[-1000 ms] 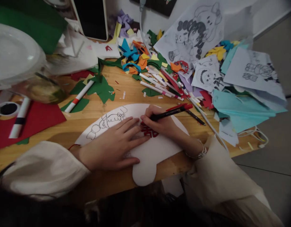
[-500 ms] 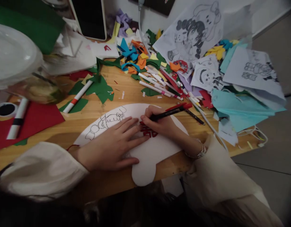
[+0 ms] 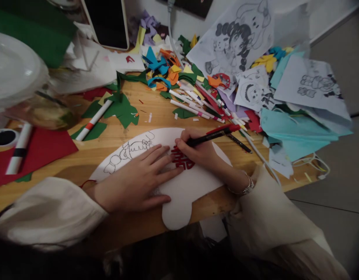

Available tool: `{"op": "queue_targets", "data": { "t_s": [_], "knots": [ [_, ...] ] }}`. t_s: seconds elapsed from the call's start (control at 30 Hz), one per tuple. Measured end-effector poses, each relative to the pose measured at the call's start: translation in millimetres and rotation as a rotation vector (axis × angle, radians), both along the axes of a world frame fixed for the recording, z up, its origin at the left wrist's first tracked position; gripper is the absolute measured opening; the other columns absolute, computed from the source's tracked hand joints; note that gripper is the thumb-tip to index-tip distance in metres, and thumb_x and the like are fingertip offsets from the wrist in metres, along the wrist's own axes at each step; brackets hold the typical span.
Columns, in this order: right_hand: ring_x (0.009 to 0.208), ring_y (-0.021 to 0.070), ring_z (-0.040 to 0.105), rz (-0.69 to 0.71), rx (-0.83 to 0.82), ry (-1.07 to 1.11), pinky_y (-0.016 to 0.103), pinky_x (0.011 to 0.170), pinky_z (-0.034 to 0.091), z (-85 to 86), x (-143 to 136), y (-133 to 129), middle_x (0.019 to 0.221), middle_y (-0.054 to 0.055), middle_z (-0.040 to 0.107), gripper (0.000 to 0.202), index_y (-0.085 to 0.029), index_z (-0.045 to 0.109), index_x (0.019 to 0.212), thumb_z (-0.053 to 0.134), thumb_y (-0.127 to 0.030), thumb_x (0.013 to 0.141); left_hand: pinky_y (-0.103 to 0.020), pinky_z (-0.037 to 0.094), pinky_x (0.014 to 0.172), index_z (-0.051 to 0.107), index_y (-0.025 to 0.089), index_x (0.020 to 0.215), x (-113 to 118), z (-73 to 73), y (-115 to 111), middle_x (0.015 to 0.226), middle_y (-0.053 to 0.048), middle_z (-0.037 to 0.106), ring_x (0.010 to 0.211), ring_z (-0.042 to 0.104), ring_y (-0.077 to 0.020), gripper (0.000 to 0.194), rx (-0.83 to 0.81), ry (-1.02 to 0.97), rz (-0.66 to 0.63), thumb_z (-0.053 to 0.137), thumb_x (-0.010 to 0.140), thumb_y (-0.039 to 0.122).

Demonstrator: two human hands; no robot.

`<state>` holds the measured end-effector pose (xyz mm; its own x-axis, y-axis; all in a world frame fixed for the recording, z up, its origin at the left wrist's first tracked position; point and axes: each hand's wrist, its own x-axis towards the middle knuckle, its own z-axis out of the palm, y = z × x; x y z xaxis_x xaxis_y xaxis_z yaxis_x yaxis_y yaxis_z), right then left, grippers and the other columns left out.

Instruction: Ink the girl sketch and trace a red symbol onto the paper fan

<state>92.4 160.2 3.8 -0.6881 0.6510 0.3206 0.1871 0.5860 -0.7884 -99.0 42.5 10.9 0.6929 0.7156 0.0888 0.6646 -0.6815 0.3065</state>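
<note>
A white fan-shaped card [image 3: 179, 198] with a rounded tab lies at the table's front edge. On its upper left is a black outline drawing [image 3: 128, 151]; near the middle is a red character [image 3: 181, 158]. My left hand [image 3: 138, 175] rests flat on the card, fingers spread, covering part of it. My right hand [image 3: 197, 149] grips a black pen [image 3: 210, 137] with a red end. Its tip is at the red character's upper part, mostly hidden by my fingers.
Markers [image 3: 193, 103] and coloured paper scraps [image 3: 158, 66] lie behind the card. Printed drawings [image 3: 226, 42] and turquoise sheets [image 3: 296, 132] pile up at right. A lidded plastic container [image 3: 16, 74], red paper [image 3: 48, 147] and a phone-like device [image 3: 107, 23] stand or lie left. A cable [image 3: 259, 157] crosses at right.
My right hand and the pen have shifted very slightly, leaving more of the red character showing. My left hand stays flat on the card. The view has moved a little.
</note>
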Motion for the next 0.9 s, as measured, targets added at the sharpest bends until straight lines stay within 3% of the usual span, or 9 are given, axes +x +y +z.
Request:
{"op": "queue_targets", "data": {
  "t_s": [0.4, 0.57, 0.9],
  "knots": [
    [0.058, 0.0083, 0.039, 0.01, -0.068, -0.083, 0.025, 0.056, 0.033, 0.6, -0.2, 0.9, 0.061, -0.004, 0.043, 0.029, -0.019, 0.042, 0.066, 0.056, -0.032, 0.088, -0.057, 0.025, 0.115, 0.042, 0.022, 0.144, 0.1, 0.2, 0.4, 0.146, -0.018, 0.036, 0.14, 0.026, -0.0398, 0.064, 0.014, -0.009, 0.008, 0.048, 0.09, 0.057],
    [0.059, 0.0088, 0.04, 0.028, -0.061, -0.065, 0.025, 0.058, 0.033, 0.0, -0.7, 1.9, 0.062, -0.004, 0.043, 0.026, -0.019, 0.041, 0.066, 0.054, -0.027, 0.088, -0.058, 0.026, 0.114, 0.039, 0.023, 0.145, 0.0, -0.2, -0.3, 0.151, -0.02, 0.028, 0.141, 0.025, -0.0407, 0.065, 0.014, -0.025, 0.015, 0.05, 0.09, 0.056],
    [0.058, 0.009, 0.037, 0.002, -0.008, -0.038, 0.025, 0.057, 0.032, -1.7, 0.1, 1.7, 0.062, -0.004, 0.039, 0.025, -0.02, 0.036, 0.065, 0.051, -0.02, 0.086, -0.059, 0.028, 0.112, 0.041, 0.022, 0.145, 0.7, 2.2, 0.2, 0.15, -0.023, 0.028, 0.139, 0.027, -0.0434, 0.064, -0.011, -0.02, 0.016, 0.049, 0.09, 0.055]
  ]
}}
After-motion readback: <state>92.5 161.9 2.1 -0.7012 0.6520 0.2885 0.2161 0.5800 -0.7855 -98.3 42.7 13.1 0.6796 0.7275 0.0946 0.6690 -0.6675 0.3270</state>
